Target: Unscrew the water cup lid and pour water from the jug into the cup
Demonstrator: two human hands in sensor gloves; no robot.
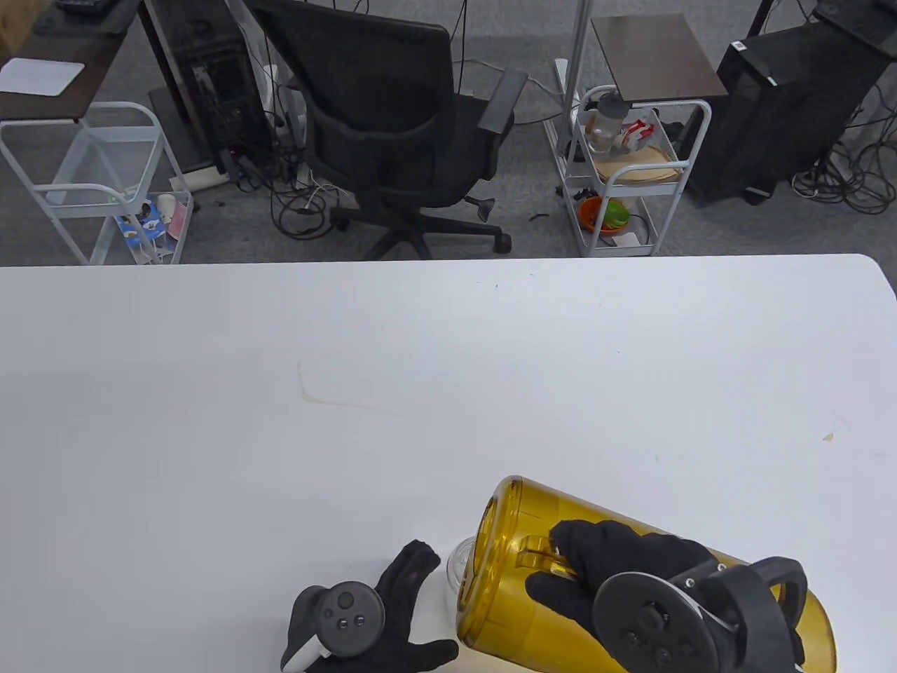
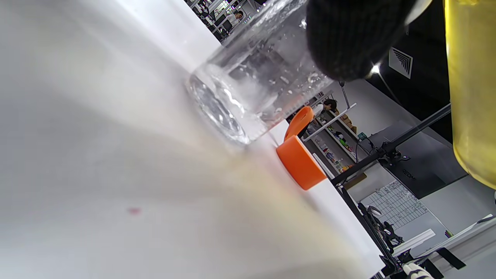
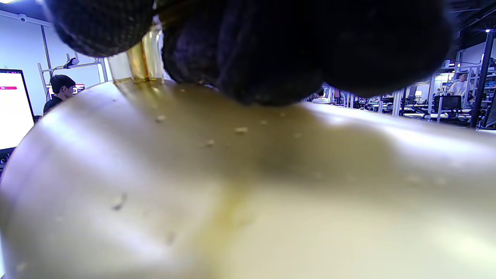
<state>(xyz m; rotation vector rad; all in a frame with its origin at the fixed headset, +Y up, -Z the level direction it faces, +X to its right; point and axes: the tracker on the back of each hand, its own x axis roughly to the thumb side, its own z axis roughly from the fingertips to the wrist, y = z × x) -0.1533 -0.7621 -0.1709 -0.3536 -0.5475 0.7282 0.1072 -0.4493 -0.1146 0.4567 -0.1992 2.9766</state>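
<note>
A yellow see-through jug [image 1: 504, 624] is tipped on its side over the table's front edge, mouth to the left. My right hand [image 1: 553, 561] grips its handle [image 3: 143, 54], and the jug's wall [image 3: 248, 186] fills the right wrist view. The clear water cup [image 1: 455, 564] stands under the jug's mouth, mostly hidden by it. My left hand [image 1: 434, 603] holds the cup from the left, a fingertip [image 2: 348, 38] on its wet wall [image 2: 248, 85]. The orange lid [image 2: 300, 162] lies on the table just beyond the cup. No stream of water can be made out.
The white table [image 1: 350, 392] stretches wide to the left and back, with a faint curved stain [image 1: 329, 399]. Behind it stand a black office chair [image 1: 399, 133] and two white wire trolleys [image 1: 624, 175].
</note>
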